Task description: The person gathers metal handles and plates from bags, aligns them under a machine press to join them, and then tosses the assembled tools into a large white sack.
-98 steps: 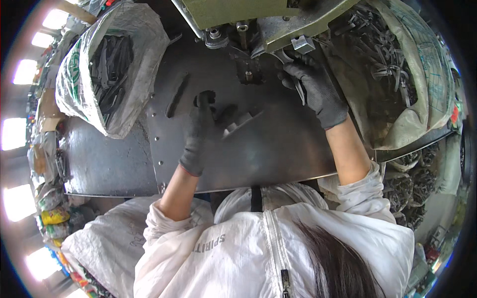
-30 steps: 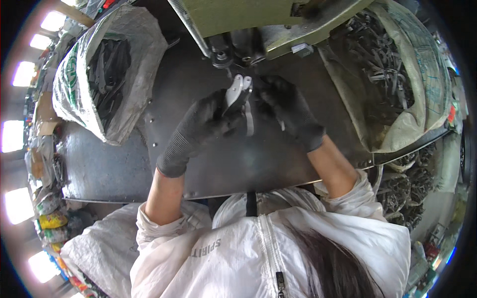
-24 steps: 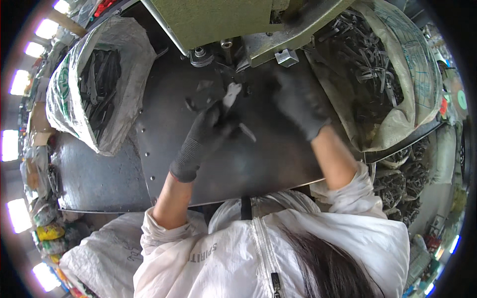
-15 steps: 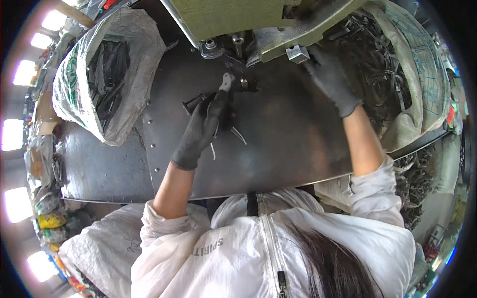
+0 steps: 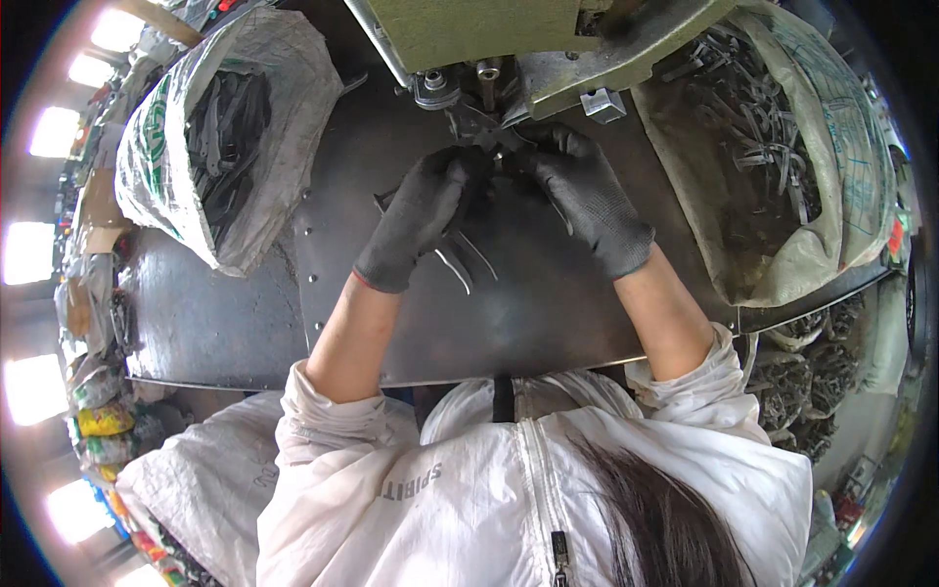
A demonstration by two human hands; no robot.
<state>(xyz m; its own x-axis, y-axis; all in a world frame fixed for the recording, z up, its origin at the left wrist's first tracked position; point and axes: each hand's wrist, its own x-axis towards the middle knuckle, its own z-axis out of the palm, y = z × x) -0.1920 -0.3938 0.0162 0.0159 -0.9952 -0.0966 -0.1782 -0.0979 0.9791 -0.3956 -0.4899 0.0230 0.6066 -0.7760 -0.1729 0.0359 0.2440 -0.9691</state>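
Both hands wear black gloves and meet over a dark steel table (image 5: pixel 548 323) just below the head of a green press machine (image 5: pixel 489 29). My left hand (image 5: pixel 421 215) pinches a dark metal piece (image 5: pixel 484 147), and thin curved metal strips (image 5: pixel 460 264) hang under its palm. My right hand (image 5: pixel 587 196) grips the same dark piece from the right side, fingertips touching those of the left. The piece sits right under the machine's punch (image 5: pixel 486 73).
A white woven sack (image 5: pixel 284 127) of dark metal parts stands at the left of the table. A second sack (image 5: pixel 831 186) of shiny bent metal strips stands at the right. More sacks and metal parts lie on the floor at both sides.
My right hand came back from the right sack to the middle. Both hands now meet on the dark piece under the punch, where half a second ago only the left hand held parts.
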